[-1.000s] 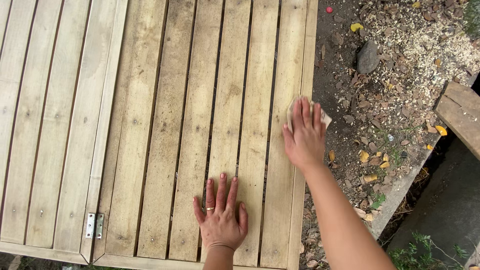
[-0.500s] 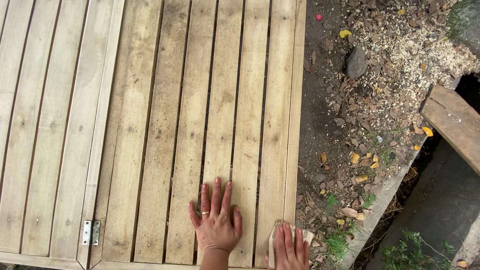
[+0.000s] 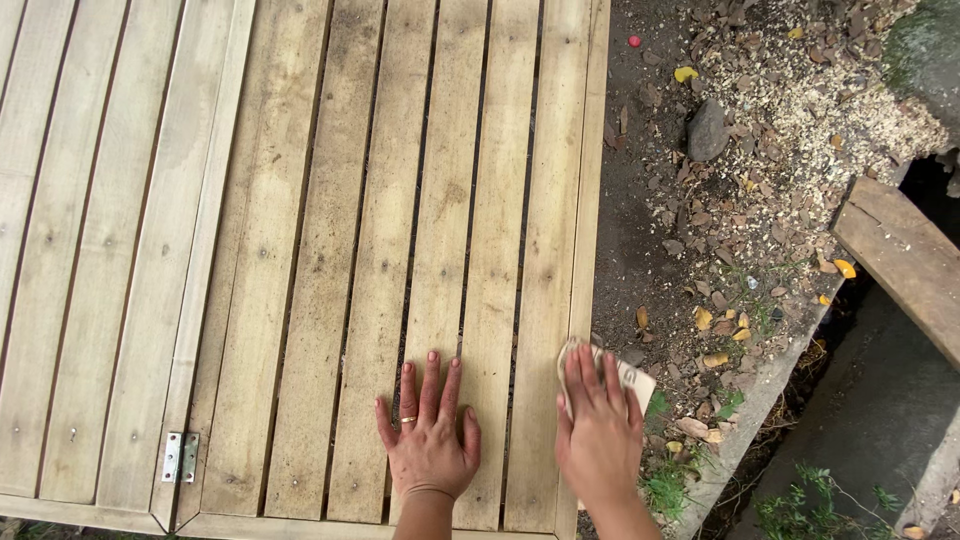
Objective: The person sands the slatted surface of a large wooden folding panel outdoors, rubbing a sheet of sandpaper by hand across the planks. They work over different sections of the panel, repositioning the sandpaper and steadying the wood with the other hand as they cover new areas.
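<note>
Since half a second ago my right hand (image 3: 598, 430) has slid a little way back up the panel's right edge, bringing the sandpaper sheet (image 3: 632, 378) with it, so more of my wrist shows now; a second ago it was much farther up that same edge. My left hand (image 3: 430, 440) has hardly shifted.

The right fingers lie close together and flat on top of the sheet, pressing it down onto the outer frame strip (image 3: 588, 200) of the slatted wooden panel (image 3: 330, 250); one corner of the paper sticks out past the fingertips, over the dirt. Flat pressure like that keeps the whole sheet bearing on the wood at the edge rather than only a fingertip's worth.

My left hand is splayed, palm down, fingers spread across two slats near the panel's near edge, a ring on one finger. It holds nothing; I judge it steadies the panel and takes my weight while the other hand rubs.

A metal hinge (image 3: 180, 457) sits near the near left corner. Right of the panel the ground carries sawdust (image 3: 850, 110), dry leaves, a grey stone (image 3: 707, 130) and a loose plank (image 3: 905, 260).
</note>
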### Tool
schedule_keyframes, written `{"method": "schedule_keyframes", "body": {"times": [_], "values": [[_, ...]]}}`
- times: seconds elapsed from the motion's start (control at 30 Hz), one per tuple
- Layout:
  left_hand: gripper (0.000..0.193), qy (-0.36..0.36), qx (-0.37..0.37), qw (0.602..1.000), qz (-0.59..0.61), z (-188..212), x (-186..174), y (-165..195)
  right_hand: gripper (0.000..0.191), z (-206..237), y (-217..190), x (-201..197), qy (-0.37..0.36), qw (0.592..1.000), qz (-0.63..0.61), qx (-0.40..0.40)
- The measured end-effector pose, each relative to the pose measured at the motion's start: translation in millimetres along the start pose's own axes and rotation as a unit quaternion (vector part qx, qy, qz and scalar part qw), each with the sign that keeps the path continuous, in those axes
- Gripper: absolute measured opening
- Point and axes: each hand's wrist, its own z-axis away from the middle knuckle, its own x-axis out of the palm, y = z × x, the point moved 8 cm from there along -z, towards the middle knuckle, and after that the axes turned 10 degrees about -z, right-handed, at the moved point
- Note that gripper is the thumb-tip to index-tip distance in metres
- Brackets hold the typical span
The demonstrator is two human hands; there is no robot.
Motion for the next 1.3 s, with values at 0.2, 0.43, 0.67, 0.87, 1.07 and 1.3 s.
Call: {"method": "schedule_keyframes", "body": {"times": [0.2, 0.43, 0.67, 0.87, 1.07, 1.3], "values": [[0.069, -0.001, -0.004, 1.000, 0.010, -1, 3, 0, 0.055, -30, 20, 21, 0.002, 1.000, -0.023, 0.013], [0.069, 0.008, 0.001, 1.000, 0.012, 4, 4, -1, 0.052, -104, 12, 1, 0.050, 0.998, -0.031, 0.029], [0.069, 0.008, -0.006, 1.000, 0.014, 1, 0, -1, 0.056, 12, 9, 7, -0.002, 0.999, -0.006, 0.041], [0.069, 0.021, -0.005, 1.000, 0.017, 6, 6, -2, 0.052, -136, 14, -8, 0.051, 0.997, -0.026, 0.049], [0.069, 0.028, -0.001, 0.999, 0.025, 5, -2, -2, 0.059, 7, -8, -15, 0.005, 0.999, -0.024, 0.041], [0.069, 0.011, -0.003, 1.000, 0.011, 8, 0, -3, 0.056, -46, 26, 11, -0.056, 0.967, -0.198, 0.148]]}}
